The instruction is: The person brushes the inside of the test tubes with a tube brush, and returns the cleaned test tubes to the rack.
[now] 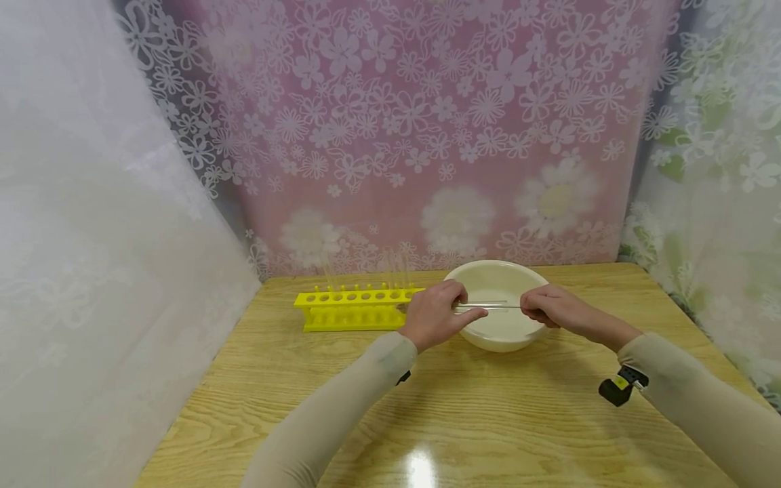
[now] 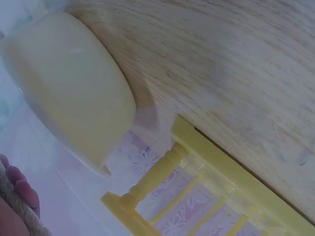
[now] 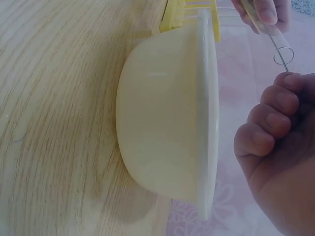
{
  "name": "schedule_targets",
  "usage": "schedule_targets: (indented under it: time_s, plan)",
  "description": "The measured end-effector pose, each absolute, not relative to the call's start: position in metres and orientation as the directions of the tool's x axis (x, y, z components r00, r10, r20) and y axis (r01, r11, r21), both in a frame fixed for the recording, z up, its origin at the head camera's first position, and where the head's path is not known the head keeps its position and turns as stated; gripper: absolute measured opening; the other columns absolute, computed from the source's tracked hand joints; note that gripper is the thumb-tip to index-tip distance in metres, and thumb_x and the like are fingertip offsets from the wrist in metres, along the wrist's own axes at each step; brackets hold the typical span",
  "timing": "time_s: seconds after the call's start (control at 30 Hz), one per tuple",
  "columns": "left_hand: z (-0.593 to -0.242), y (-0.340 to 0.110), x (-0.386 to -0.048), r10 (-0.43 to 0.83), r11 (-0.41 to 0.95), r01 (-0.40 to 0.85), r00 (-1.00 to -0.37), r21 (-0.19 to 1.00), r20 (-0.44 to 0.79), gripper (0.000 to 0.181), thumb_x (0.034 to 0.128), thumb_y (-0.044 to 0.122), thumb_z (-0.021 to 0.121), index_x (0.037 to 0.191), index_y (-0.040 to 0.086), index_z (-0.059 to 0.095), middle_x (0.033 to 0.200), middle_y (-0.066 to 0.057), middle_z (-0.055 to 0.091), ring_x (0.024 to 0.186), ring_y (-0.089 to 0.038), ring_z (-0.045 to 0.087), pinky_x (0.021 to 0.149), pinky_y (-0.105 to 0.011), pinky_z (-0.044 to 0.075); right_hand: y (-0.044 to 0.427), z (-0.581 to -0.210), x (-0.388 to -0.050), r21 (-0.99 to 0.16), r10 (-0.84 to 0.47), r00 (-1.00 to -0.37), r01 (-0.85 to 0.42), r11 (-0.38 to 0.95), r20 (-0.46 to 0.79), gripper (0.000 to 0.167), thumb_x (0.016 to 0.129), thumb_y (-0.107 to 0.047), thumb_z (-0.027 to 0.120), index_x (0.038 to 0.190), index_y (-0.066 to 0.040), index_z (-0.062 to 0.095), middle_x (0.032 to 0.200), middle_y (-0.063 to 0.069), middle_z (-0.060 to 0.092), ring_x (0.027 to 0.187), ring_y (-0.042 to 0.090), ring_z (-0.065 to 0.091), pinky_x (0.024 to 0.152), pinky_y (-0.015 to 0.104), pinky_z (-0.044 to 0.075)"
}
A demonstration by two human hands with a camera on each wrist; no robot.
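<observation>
Over a cream bowl [image 1: 497, 339], my left hand [image 1: 434, 313] grips a clear glass test tube [image 1: 478, 304], held about level. My right hand [image 1: 555, 313], fingers curled, pinches a thin wire handle [image 3: 283, 60] that runs into the tube's open end in the right wrist view. Brush bristles [image 2: 17, 204] show beside the left fingers [image 2: 27, 192] in the left wrist view. The bowl [image 3: 162, 113] stands below both hands.
A yellow test tube rack [image 1: 342, 297] stands left of the bowl, with several clear tubes [image 1: 403, 270] upright in it. Flowered curtains [image 1: 427, 135] hang behind and at both sides of the wooden table [image 1: 476, 420].
</observation>
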State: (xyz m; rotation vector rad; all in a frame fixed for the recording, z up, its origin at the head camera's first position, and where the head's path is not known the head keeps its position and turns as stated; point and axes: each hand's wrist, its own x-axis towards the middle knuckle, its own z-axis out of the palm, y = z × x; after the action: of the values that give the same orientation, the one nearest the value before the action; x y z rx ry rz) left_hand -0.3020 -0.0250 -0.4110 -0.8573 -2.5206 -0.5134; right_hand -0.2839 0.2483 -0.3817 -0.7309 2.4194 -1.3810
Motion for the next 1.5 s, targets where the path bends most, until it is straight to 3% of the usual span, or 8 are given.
schedule_targets:
  time_s: [0.4, 0.67, 1.03, 1.27, 1.37, 1.5]
  plan:
    - [-0.406, -0.025, -0.302, 0.474, 0.744, 0.628, -0.738, 0.231, 0.481, 0.042, 0.0897, 0.069, 0.059, 0.09, 0.028, 0.057, 0.073, 0.014, 0.05, 0.059, -0.003, 0.045, 0.051, -0.019, 0.034, 0.254, -0.379, -0.29, -0.849, -0.574, -0.818, -0.338, 0.405, 0.052, 0.045, 0.111, -0.016, 0.03, 0.074, 0.007, 0.043, 0.06, 0.011, 0.031, 0.046, 0.016, 0.021, 0.047, 0.036, 0.031]
    - [-0.405, -0.023, -0.301, 0.471, 0.743, 0.629, -0.734, 0.227, 0.49, 0.042, 0.0885, 0.07, 0.06, 0.089, 0.027, 0.059, 0.071, 0.016, 0.051, 0.057, -0.001, 0.045, 0.05, -0.019, 0.035, 0.26, -0.379, -0.29, -0.846, -0.58, -0.812, -0.349, 0.402, 0.059, 0.046, 0.111, -0.017, 0.029, 0.072, 0.006, 0.04, 0.059, -0.001, 0.03, 0.046, 0.017, 0.019, 0.048, 0.035, 0.032]
    - [-0.407, -0.024, -0.303, 0.473, 0.734, 0.636, -0.73, 0.238, 0.493, 0.041, 0.0881, 0.069, 0.062, 0.087, 0.028, 0.059, 0.071, 0.016, 0.051, 0.057, -0.001, 0.045, 0.05, -0.019, 0.033, 0.268, -0.378, -0.286, -0.844, -0.541, -0.84, -0.326, 0.426, 0.051, 0.047, 0.111, -0.018, 0.032, 0.072, 0.007, 0.04, 0.059, 0.003, 0.028, 0.049, 0.02, 0.017, 0.048, 0.035, 0.031]
    - [-0.412, -0.041, -0.307, 0.428, 0.738, 0.598, -0.773, 0.312, 0.468, 0.041, 0.088, 0.069, 0.062, 0.088, 0.028, 0.059, 0.072, 0.017, 0.054, 0.058, -0.001, 0.048, 0.051, -0.02, 0.037, 0.307, -0.376, -0.28, -0.814, -0.468, -0.883, -0.297, 0.499, 0.035, 0.051, 0.112, -0.033, 0.031, 0.079, 0.003, 0.043, 0.064, 0.014, 0.034, 0.05, 0.022, 0.026, 0.051, 0.034, 0.035]
    - [-0.412, -0.042, -0.309, 0.438, 0.729, 0.616, -0.755, 0.297, 0.488, 0.042, 0.0878, 0.069, 0.062, 0.087, 0.027, 0.059, 0.071, 0.016, 0.054, 0.057, -0.001, 0.048, 0.051, -0.02, 0.037, 0.314, -0.374, -0.282, -0.802, -0.454, -0.89, -0.309, 0.511, 0.053, 0.048, 0.112, -0.029, 0.031, 0.077, 0.001, 0.045, 0.062, 0.012, 0.034, 0.049, 0.02, 0.025, 0.05, 0.035, 0.035]
    - [-0.412, -0.043, -0.311, 0.422, 0.748, 0.589, -0.777, 0.305, 0.467, 0.041, 0.0874, 0.069, 0.063, 0.087, 0.027, 0.06, 0.073, 0.016, 0.055, 0.059, -0.002, 0.049, 0.053, -0.021, 0.038, 0.319, -0.371, -0.283, -0.792, -0.429, -0.9, -0.314, 0.524, 0.073, 0.046, 0.112, -0.024, 0.03, 0.075, -0.003, 0.046, 0.061, 0.012, 0.035, 0.049, 0.02, 0.025, 0.05, 0.035, 0.035]
